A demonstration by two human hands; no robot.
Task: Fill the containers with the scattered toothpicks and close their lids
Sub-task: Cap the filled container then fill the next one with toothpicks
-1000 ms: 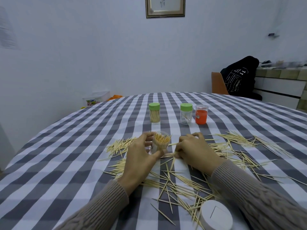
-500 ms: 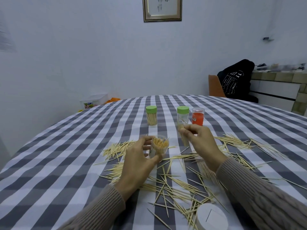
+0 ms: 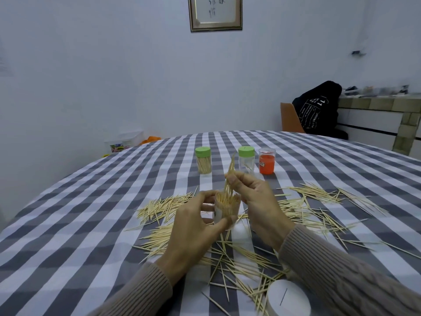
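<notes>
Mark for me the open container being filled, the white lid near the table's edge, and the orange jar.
open container [image 3: 227, 209], head view, on its toothpick-packed clear wall.
white lid [image 3: 288, 298], head view, on its flat top.
orange jar [image 3: 266, 164], head view, on its orange body.

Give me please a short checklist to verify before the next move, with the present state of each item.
1. Left hand holds the open jar upright: ok.
2. Right hand pinches a toothpick bundle: ok.
3. Bundle tips are over the jar mouth: ok.
4. Room left in the jar: cannot tell, it looks nearly full.
5. White lid is near: ok.
6. Loose toothpicks all gathered: not ok.
</notes>
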